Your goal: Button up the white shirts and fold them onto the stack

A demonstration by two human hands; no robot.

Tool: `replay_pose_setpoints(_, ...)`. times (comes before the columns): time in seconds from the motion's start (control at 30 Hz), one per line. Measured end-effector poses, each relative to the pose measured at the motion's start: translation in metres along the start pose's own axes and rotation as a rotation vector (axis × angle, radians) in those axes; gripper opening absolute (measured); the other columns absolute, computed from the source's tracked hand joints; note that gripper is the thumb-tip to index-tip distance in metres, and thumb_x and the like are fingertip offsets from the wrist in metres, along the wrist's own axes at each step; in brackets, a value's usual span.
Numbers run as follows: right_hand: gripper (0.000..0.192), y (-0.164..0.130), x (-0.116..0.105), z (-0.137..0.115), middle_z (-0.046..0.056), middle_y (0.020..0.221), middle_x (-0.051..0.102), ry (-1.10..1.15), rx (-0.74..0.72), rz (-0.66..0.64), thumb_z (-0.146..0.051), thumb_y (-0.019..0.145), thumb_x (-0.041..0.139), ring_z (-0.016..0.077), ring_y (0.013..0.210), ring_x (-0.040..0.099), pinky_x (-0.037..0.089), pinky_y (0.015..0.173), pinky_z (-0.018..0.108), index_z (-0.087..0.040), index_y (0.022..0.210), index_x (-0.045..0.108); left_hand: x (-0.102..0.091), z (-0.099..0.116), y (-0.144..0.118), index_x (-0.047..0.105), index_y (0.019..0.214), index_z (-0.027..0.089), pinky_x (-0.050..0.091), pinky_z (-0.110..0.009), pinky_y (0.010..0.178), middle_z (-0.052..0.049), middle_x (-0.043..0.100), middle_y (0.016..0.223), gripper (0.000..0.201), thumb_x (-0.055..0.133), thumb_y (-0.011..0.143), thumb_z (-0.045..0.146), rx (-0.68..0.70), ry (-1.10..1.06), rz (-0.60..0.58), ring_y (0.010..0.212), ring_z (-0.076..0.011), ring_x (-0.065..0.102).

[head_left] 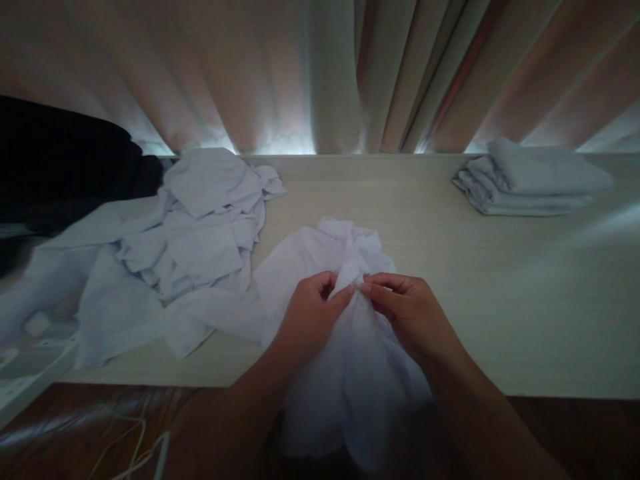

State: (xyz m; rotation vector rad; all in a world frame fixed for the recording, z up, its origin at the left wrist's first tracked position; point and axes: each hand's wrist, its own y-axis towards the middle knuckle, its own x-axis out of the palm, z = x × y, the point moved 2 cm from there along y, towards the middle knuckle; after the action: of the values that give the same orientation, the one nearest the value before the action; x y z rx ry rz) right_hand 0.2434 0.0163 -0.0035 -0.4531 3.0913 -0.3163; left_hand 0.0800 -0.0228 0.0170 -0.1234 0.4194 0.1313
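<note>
Both hands are coming up from the bottom of the picture, and they are meeting in the middle, low over the near edge of the table. The left hand (307, 310) is curling into a loose fist. Its thumb is pointing to the right and is pressing on a little fold of the white cloth (320, 267). The right hand (407, 313) is reaching in from the right side. Its fingers are lying flat and close together, and its thumb and first finger are pinching the same little fold. So both hands are squeezing the cloth, and the fingertips are almost touching each other. Both forearms are slanting in toward the middle.

The long pale table (525, 300) is holding everything. Tall pink and cream curtains (320, 73) are hanging behind it.

The big messy pile of white cloths (190, 233) is lying on the left part of the table, and it is touching the white cloth on that side. The white cloth is lying crumpled in the middle of the table, and its lower part is hanging down over the near edge, between the arms.

The small neat stack of folded cloths (530, 180) is sitting at the far right, well apart from the hands.

Some thin white cords (140, 447) are lying at the bottom left.

I cannot see any words or labels on anything.
</note>
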Motion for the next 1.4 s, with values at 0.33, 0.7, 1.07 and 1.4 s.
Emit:
replay_pose_setpoints(0.33, 0.024, 0.004, -0.005, 0.008, 0.006, 0.083, 0.074, 0.119, 0.039, -0.081, -0.037, 0.075, 0.08, 0.0173, 0.073, 0.064, 0.051, 0.071, 0.032, -0.018, 0.091, 0.08, 0.0, 0.001, -0.002, 0.063, 0.074, 0.016, 0.039, -0.023, 0.061, 0.002, 0.06, 0.068, 0.024, 0.061, 0.088, 0.036, 0.047, 0.026, 0.054, 0.067, -0.0136, 0.053)
replay_pose_setpoints(0.7, 0.012, -0.002, -0.004, -0.011, 0.003, 0.084, 0.077, -0.222, -0.165, -0.028, -0.028, 0.077, 0.078, 0.0188, 0.077, 0.07, 0.054, 0.074, 0.031, -0.023, 0.088, 0.08, 0.001, -0.001, -0.001, 0.058, 0.067, 0.017, 0.034, -0.022, 0.057, 0.004, 0.054, 0.063, 0.03, 0.063, 0.088, 0.038, 0.056, 0.004, 0.049, 0.063, -0.0114, 0.047)
replay_pose_setpoints(1.07, 0.005, -0.004, 0.005, -0.015, -0.001, 0.087, 0.071, -0.466, -0.468, 0.024, -0.022, 0.086, 0.073, 0.0133, 0.078, 0.067, 0.053, 0.07, 0.024, -0.023, 0.09, 0.075, 0.007, -0.008, 0.004, 0.069, 0.077, 0.015, 0.037, -0.021, 0.057, 0.001, 0.066, 0.072, 0.021, 0.067, 0.083, 0.035, -0.055, -0.197, 0.06, 0.066, -0.0125, 0.054)
replay_pose_setpoints(1.4, 0.006, -0.003, 0.006, -0.014, -0.001, 0.084, 0.068, -0.607, -0.549, 0.038, -0.017, 0.085, 0.074, 0.013, 0.076, 0.064, 0.05, 0.069, 0.025, -0.021, 0.089, 0.071, 0.002, -0.003, -0.002, 0.061, 0.054, 0.016, 0.028, -0.022, 0.049, 0.004, 0.045, 0.051, 0.038, 0.066, 0.083, 0.039, -0.046, -0.076, 0.108, 0.054, -0.0098, 0.039)
